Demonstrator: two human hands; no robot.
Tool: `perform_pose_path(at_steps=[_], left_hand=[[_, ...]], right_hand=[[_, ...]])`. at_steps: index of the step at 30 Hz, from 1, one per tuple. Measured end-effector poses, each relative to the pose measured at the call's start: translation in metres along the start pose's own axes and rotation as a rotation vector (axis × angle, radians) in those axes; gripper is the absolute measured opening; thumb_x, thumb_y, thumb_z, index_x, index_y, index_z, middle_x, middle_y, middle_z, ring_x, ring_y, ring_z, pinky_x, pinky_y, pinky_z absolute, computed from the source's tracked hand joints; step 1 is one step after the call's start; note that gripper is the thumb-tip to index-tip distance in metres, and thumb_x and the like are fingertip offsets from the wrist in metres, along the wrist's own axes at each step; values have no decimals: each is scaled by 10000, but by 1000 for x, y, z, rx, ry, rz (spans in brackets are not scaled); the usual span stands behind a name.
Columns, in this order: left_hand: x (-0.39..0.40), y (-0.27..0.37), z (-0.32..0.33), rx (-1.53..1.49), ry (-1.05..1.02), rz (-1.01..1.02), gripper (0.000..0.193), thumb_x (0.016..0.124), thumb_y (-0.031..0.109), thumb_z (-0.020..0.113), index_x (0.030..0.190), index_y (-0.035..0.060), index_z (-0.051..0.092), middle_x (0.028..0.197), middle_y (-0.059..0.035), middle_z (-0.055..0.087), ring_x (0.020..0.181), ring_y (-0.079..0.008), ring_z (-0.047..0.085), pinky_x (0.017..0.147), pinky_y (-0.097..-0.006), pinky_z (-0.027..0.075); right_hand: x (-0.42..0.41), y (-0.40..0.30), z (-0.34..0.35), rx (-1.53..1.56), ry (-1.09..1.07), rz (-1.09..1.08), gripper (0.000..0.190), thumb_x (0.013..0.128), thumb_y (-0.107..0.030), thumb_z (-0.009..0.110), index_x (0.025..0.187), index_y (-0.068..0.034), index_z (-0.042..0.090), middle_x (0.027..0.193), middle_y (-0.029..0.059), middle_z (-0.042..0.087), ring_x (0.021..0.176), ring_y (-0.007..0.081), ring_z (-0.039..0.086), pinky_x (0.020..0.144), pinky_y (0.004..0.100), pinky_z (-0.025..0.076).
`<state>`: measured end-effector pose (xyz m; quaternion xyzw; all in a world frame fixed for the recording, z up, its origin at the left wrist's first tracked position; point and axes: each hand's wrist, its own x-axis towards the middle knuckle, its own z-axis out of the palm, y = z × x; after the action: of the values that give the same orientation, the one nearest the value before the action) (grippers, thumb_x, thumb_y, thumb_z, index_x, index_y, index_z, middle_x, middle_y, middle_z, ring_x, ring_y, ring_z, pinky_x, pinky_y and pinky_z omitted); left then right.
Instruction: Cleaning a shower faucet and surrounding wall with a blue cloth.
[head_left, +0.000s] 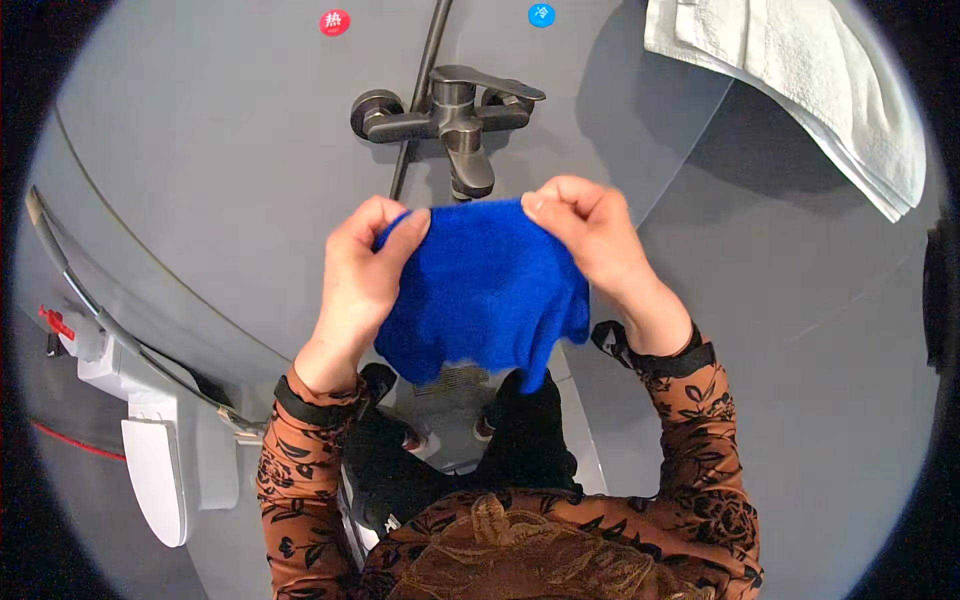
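A bright blue cloth (480, 285) hangs spread between my two hands, its top edge pulled fairly straight and its lower edge falling in folds. My left hand (367, 262) pinches the upper left corner between thumb and fingers. At the upper right corner, my right hand (589, 229) grips the cloth the same way. Just beyond the top edge is a dark metal shower mixer tap (457, 116) on the grey wall, its lever at the top and its spout pointing down towards the cloth.
White towels (795, 75) hang at the upper right. A white toilet (157, 472) stands at the left, past a curved glass edge with a metal rail (124, 334). A floor drain grate (450, 380) lies below the cloth, near my feet. Red and blue round markers sit above the tap.
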<state>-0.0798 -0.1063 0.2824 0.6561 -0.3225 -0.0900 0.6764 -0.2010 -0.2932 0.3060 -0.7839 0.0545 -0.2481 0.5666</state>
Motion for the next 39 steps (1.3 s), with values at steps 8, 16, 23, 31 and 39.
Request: perform_pose_path(at_steps=[8,16,23,31,39], left_hand=[[54,-12,8,34,68,93,196,905,210,638,806,43,608,676,73,511,648,-15,423,581,-187,363],[40,-48,38,-117,126,56,270,966,274,539,858,33,591,702,51,512,674,-36,421,615,-214,385],[19,-27,14,133,201,217,227,930,236,601,851,23,590,645,13,504,632,-52,435,569,-233,401],[55,27,3,365,263,420,254,869,256,659,825,7,633,632,-63,578,607,-85,496,584,-271,434],[70,-6,13,209,218,233,301,880,280,650,785,-5,641,610,14,543,605,-58,452,551,-262,398]], right_hand=[[53,23,7,10,-6,-17,241,931,-233,599,796,-36,627,680,-74,548,622,11,452,546,192,365],[35,40,38,147,172,-68,270,950,-204,562,755,-17,582,625,-72,446,605,27,369,523,226,327],[12,28,27,-84,226,-166,242,945,-222,586,806,-25,588,685,-96,469,641,13,387,560,191,331],[38,-10,13,-214,280,-231,281,945,-256,584,774,-33,590,670,-86,480,634,7,400,551,196,340],[56,43,35,17,222,-66,306,967,-292,542,782,-57,604,650,-92,488,594,11,386,516,206,320]])
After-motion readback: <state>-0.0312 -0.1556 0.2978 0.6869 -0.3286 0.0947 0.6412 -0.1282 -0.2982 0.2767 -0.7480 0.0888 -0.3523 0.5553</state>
